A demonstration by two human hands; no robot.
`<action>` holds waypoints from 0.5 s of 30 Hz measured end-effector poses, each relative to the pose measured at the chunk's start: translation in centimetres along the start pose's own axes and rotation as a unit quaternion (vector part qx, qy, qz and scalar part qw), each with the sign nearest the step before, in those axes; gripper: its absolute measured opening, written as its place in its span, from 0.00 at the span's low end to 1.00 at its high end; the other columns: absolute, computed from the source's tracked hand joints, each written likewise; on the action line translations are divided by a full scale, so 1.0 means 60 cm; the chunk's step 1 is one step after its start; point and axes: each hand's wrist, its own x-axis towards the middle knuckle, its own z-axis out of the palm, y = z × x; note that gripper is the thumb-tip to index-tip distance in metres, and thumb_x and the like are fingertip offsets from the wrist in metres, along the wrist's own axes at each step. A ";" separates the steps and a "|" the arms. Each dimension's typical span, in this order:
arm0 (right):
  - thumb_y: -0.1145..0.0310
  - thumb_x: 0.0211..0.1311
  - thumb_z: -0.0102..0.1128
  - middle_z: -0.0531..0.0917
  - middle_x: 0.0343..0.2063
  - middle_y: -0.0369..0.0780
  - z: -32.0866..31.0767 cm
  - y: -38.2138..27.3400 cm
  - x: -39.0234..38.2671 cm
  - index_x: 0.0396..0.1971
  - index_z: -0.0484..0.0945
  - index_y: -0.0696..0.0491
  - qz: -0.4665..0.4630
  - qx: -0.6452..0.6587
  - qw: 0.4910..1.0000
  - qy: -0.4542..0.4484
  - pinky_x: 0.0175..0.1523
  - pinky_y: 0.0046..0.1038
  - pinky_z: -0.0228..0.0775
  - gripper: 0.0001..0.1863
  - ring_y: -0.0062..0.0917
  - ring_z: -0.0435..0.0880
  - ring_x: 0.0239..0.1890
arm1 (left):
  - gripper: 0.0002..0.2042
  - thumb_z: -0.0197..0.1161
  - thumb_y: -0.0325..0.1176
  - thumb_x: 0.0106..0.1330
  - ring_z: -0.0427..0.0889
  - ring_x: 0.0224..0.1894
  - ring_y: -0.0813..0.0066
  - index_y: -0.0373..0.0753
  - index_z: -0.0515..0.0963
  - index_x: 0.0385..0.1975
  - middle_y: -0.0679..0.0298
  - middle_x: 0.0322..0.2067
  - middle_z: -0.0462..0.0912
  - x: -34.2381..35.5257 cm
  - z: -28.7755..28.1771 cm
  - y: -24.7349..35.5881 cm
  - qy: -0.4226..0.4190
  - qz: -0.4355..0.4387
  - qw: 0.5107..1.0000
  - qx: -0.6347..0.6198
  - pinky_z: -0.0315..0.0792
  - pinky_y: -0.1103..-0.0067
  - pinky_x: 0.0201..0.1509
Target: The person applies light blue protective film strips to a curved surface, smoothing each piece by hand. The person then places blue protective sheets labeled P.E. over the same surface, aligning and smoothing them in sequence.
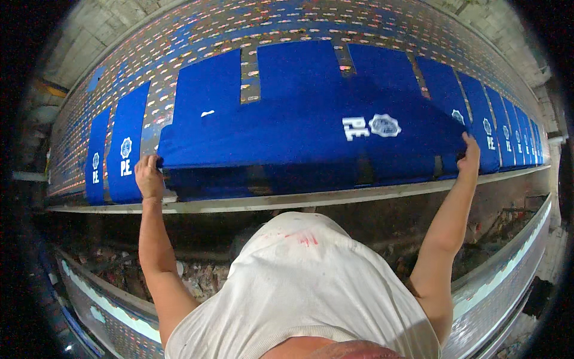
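Observation:
A blue fabric panel point(269, 137) with a white crest and lettering is stretched sideways between my two hands, over the near part of a long table point(161, 102). My left hand point(148, 178) pinches its left corner, by the table's near edge. At the far end of the cloth, my right hand point(470, 154) grips the right corner with the fingers closed. Part of the cloth is lifted, with a dark shadow under its near edge. Behind it, more blue panels point(296, 66) lie flat, partly covered by the held one.
Printed blue panels point(127, 140) lie side by side to the left, and several more point(487, 122) run off to the right. Small coloured paint marks cover the tabletop. A second long table point(502, 287) stands behind me, across a narrow aisle with debris on its floor.

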 end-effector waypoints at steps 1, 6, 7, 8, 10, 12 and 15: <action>0.63 0.71 0.72 0.79 0.72 0.48 -0.015 0.026 0.015 0.76 0.73 0.60 -0.009 -0.052 0.998 -0.021 0.71 0.43 0.72 0.37 0.38 0.79 0.70 | 0.19 0.66 0.17 0.55 0.85 0.54 0.51 0.45 0.82 0.46 0.61 0.48 0.87 0.009 0.006 0.006 -0.015 0.003 1.000 -0.002 0.75 0.59 0.61; 0.57 0.75 0.70 0.83 0.64 0.43 -0.030 0.109 0.002 0.75 0.75 0.55 -0.006 -0.265 0.963 -0.051 0.60 0.43 0.75 0.34 0.34 0.81 0.62 | 0.17 0.66 0.18 0.54 0.86 0.56 0.50 0.43 0.84 0.44 0.59 0.48 0.88 -0.058 -0.013 0.021 -0.056 -0.004 0.998 0.033 0.75 0.56 0.64; 0.55 0.75 0.70 0.85 0.59 0.41 -0.027 0.108 -0.004 0.73 0.77 0.53 -0.001 -0.268 0.960 -0.075 0.54 0.43 0.76 0.32 0.32 0.82 0.56 | 0.16 0.66 0.18 0.54 0.86 0.56 0.49 0.42 0.86 0.42 0.58 0.47 0.89 -0.066 -0.017 0.024 -0.045 -0.001 0.999 0.010 0.76 0.56 0.64; 0.54 0.75 0.70 0.86 0.59 0.41 -0.136 0.143 0.050 0.72 0.78 0.53 -0.137 -0.311 0.937 -0.074 0.54 0.43 0.76 0.32 0.31 0.83 0.55 | 0.15 0.66 0.19 0.55 0.87 0.55 0.48 0.41 0.87 0.41 0.57 0.47 0.90 -0.019 0.017 0.025 -0.016 0.017 0.999 -0.034 0.77 0.56 0.63; 0.55 0.75 0.70 0.85 0.60 0.44 -0.027 0.135 0.027 0.75 0.75 0.55 -0.012 -0.368 0.922 -0.121 0.57 0.49 0.77 0.34 0.35 0.82 0.60 | 0.14 0.67 0.21 0.55 0.88 0.52 0.46 0.42 0.89 0.40 0.55 0.46 0.90 -0.078 -0.029 -0.005 -0.099 -0.036 0.994 -0.001 0.81 0.56 0.56; 0.58 0.73 0.70 0.87 0.60 0.48 -0.104 0.161 0.079 0.69 0.80 0.57 -0.083 -0.433 0.895 -0.071 0.60 0.45 0.77 0.30 0.40 0.86 0.56 | 0.13 0.71 0.22 0.51 0.87 0.53 0.47 0.43 0.88 0.37 0.56 0.45 0.89 -0.053 -0.020 -0.033 -0.170 -0.051 0.984 -0.027 0.80 0.57 0.58; 0.62 0.73 0.69 0.88 0.60 0.52 -0.179 0.170 0.122 0.63 0.84 0.58 -0.283 -0.553 0.784 0.005 0.67 0.42 0.77 0.24 0.47 0.88 0.60 | 0.10 0.69 0.24 0.59 0.88 0.54 0.52 0.45 0.88 0.38 0.57 0.47 0.89 -0.046 -0.002 -0.036 -0.181 -0.121 0.975 0.035 0.79 0.60 0.62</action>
